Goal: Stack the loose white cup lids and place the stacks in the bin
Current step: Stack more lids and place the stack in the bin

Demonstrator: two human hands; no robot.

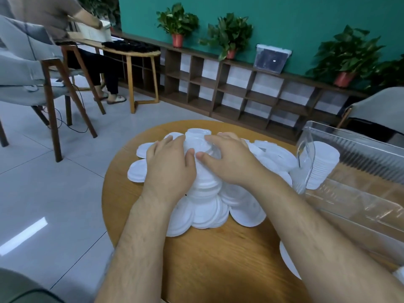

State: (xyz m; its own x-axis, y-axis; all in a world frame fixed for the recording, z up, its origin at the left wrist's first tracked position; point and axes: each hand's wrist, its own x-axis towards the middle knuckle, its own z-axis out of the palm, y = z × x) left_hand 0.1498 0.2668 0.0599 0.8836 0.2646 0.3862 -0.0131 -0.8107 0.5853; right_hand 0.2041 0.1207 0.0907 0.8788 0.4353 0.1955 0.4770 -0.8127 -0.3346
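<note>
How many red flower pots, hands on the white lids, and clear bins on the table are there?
Red pots: 3
Hands on the lid stack, left hand and right hand: 2
Clear bin on the table: 1
Total: 6

We see a round wooden table (218, 259) with a light, warm grain. A loose heap of white lids (209, 215) lies across its middle and far part. The lids overlap one another and spread out toward the left edge. On the right side stands a clear bin (306, 158), its near-left corner just beside the heap and its long body running off to the right. Nearer to us on the right, a single lid (288, 261) lies flat, apart from the heap and partly hidden behind a forearm.
</note>
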